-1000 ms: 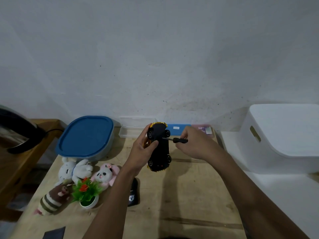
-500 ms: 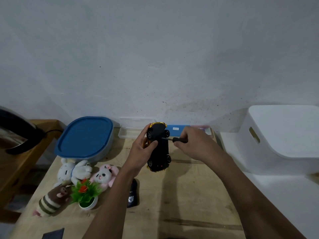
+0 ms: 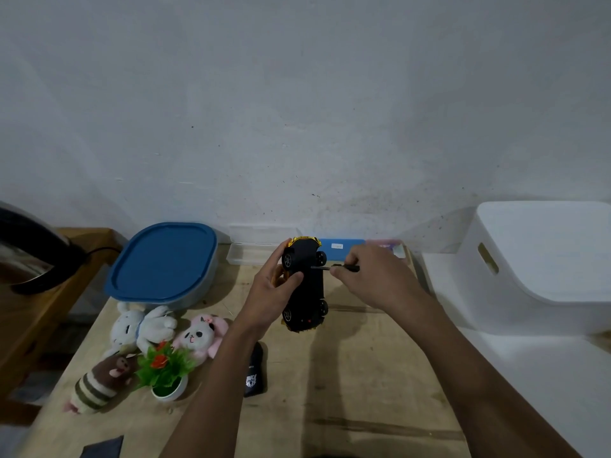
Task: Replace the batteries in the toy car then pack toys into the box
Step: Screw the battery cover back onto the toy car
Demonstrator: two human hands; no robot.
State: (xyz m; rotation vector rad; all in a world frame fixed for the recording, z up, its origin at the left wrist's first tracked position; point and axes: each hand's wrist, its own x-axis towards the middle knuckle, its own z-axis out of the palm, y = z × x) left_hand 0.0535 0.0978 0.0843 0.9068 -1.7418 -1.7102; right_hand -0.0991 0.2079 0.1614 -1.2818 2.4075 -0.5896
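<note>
My left hand [image 3: 274,292] grips a yellow toy car [image 3: 305,285] above the wooden table [image 3: 347,391], its black underside turned toward me. My right hand [image 3: 373,276] pinches a small black screwdriver [image 3: 334,268] whose tip touches the car's underside near the far wheels. At the left of the table lie a white plush rabbit [image 3: 142,327], a pink panda plush [image 3: 201,335] and a striped brown plush [image 3: 99,385]. A box with a blue lid [image 3: 162,262] stands behind them.
A small potted plant [image 3: 167,368] and a black remote [image 3: 254,375] sit near my left forearm. A clear tray [image 3: 251,252] and a blue case [image 3: 340,247] line the wall. A white bin [image 3: 542,262] stands at right, a kettle [image 3: 23,259] at far left.
The screwdriver stays at the car's underside; both hands and the car have hardly shifted.
</note>
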